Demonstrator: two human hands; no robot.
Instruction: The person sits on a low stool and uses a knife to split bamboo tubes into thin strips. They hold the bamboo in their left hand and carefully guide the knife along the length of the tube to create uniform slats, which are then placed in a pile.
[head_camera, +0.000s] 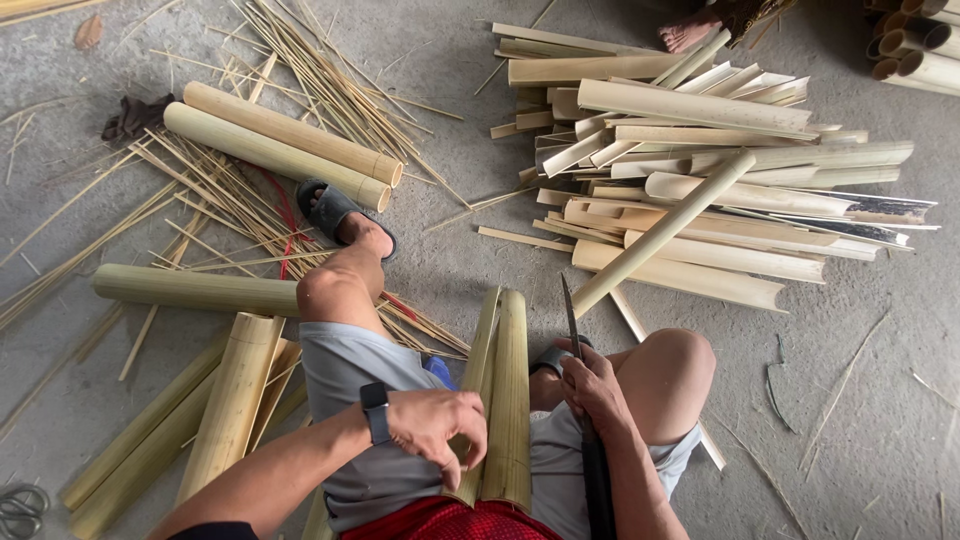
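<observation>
I sit on a concrete floor with a split bamboo section (505, 390) standing upright between my knees. My left hand (437, 430), with a black watch on its wrist, grips the near end of that bamboo section. My right hand (592, 388) is closed around the dark handle of a long knife (573, 320). The blade points away from me, just right of the bamboo. A long bamboo strip (665, 232) leans from near my right knee up onto the pile.
A big pile of split bamboo pieces (700, 180) lies ahead to the right. Whole bamboo tubes (280, 145) and thin slivers (300, 60) cover the left. More halves (230, 400) lie by my left leg. Another person's foot (688, 34) shows at the top. Scissors (20, 505) lie bottom left.
</observation>
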